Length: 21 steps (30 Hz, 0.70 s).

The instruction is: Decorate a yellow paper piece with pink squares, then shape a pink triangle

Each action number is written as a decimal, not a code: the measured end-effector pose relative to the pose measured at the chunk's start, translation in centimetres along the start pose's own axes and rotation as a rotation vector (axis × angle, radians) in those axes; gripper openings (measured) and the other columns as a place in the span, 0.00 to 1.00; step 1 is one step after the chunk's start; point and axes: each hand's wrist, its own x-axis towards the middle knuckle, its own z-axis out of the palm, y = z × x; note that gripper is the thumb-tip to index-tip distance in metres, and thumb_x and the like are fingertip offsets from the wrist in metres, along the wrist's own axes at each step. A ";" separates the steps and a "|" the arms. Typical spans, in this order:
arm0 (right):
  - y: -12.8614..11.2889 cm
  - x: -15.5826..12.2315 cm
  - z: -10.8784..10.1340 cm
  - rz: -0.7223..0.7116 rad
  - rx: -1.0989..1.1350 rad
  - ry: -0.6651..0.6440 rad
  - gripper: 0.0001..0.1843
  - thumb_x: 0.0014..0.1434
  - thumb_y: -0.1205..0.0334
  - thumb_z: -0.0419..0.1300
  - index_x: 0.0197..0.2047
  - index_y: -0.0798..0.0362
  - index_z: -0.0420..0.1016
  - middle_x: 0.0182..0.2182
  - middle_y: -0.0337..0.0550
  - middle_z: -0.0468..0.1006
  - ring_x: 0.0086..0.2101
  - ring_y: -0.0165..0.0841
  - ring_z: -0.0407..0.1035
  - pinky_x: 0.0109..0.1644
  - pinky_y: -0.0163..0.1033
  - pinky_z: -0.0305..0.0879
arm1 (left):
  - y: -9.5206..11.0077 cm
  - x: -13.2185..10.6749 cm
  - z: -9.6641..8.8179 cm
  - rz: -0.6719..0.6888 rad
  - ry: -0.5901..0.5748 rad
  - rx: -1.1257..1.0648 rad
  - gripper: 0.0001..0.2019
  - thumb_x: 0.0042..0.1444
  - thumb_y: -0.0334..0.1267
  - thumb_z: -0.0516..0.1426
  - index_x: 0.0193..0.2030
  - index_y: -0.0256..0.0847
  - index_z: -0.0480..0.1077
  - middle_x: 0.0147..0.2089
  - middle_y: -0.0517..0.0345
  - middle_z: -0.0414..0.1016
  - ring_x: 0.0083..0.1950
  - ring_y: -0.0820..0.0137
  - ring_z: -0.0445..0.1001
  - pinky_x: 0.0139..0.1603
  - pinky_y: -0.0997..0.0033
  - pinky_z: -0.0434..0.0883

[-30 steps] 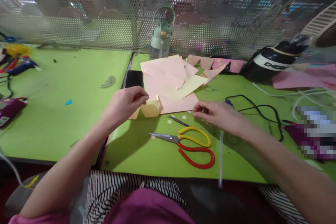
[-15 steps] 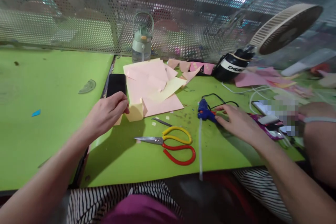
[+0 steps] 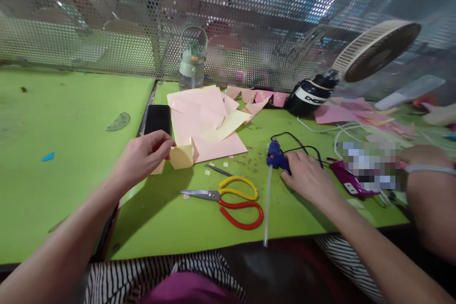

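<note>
My left hand (image 3: 142, 154) pinches the edge of a small folded piece of yellow paper (image 3: 182, 156), just below a black phone (image 3: 157, 118). On the right, my right hand (image 3: 307, 175) has its fingers round the handle of a blue glue gun (image 3: 273, 154), which lies on the green table; the grip is partly hidden. A long clear glue stick (image 3: 268, 209) sticks out of the gun toward the table's front edge. Between my hands lie scissors (image 3: 213, 195) with one yellow and one red handle, and a thin dark tool (image 3: 218, 170).
Pink paper sheets (image 3: 199, 109) lie beyond the scissors, a water bottle (image 3: 192, 66) behind them. A fan (image 3: 313, 92) stands at the back right. The gun's black cord (image 3: 302, 140) loops near a purple power strip (image 3: 345, 178). Another person's arm (image 3: 431, 190) is at far right.
My right hand has moved left onto the glue gun's handle and closed round it. My left hand keeps its pinch on the yellow paper. The view has tilted slightly.
</note>
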 end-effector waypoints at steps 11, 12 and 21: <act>2.1 -0.3 0.8 0.006 0.066 0.006 0.21 0.49 0.63 0.55 0.47 0.56 0.71 0.43 0.58 0.76 0.45 0.51 0.70 0.51 0.54 0.66 | 0.6 -0.2 -0.2 0.033 -0.027 0.070 0.16 0.61 0.42 0.46 0.24 0.44 0.65 0.25 0.61 0.74 0.26 0.68 0.69 0.30 0.71 0.60; 2.2 -0.2 0.7 0.009 0.063 0.000 0.20 0.49 0.62 0.55 0.46 0.55 0.71 0.42 0.57 0.76 0.45 0.51 0.70 0.51 0.54 0.66 | 0.6 -0.2 -0.2 0.038 -0.029 0.082 0.17 0.61 0.42 0.45 0.23 0.44 0.64 0.23 0.61 0.73 0.25 0.68 0.68 0.29 0.71 0.60; 1.8 -0.3 0.1 0.021 0.105 -0.018 0.20 0.48 0.61 0.56 0.46 0.53 0.69 0.41 0.57 0.77 0.42 0.52 0.73 0.46 0.53 0.69 | 0.3 -0.1 0.1 0.070 -0.003 0.033 0.19 0.62 0.44 0.46 0.22 0.42 0.65 0.22 0.61 0.73 0.23 0.71 0.67 0.28 0.73 0.60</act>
